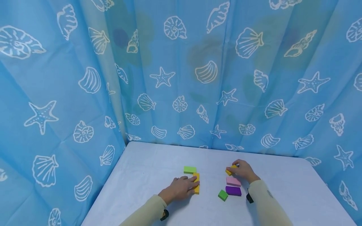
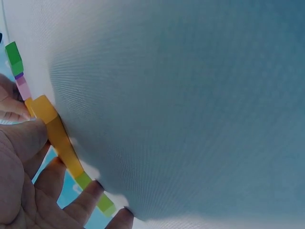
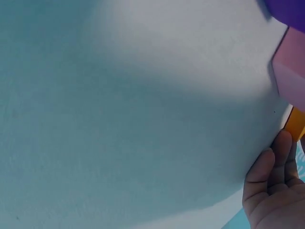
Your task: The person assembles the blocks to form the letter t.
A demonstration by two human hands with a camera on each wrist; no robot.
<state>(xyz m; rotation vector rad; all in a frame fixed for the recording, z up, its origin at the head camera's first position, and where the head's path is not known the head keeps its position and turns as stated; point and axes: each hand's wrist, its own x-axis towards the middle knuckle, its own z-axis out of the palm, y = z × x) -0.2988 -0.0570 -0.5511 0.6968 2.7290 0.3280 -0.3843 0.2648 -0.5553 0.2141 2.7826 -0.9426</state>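
My left hand (image 1: pixel 180 188) rests its fingers across a long yellow-orange block (image 2: pixel 66 148), with the thumb near the block's closer end. A light green block (image 1: pixel 189 169) lies at the far end of that block, beyond the fingertips. On the right, my right hand (image 1: pixel 244 171) pinches a smaller yellow-orange block (image 1: pixel 228 172) between thumb and fingers. Just nearer than this block lies a pink block (image 1: pixel 233 181), followed by a purple block (image 1: pixel 233 191). A green block (image 1: pixel 223 195) sits turned at an angle by the purple one's left end.
The blocks lie on a white-covered table (image 1: pixel 152 160). Behind it and along its left side hangs a blue curtain (image 1: pixel 181 84) printed with white shells and starfish. Dark straps show at both wrists below pale sleeves (image 1: pixel 268 204).
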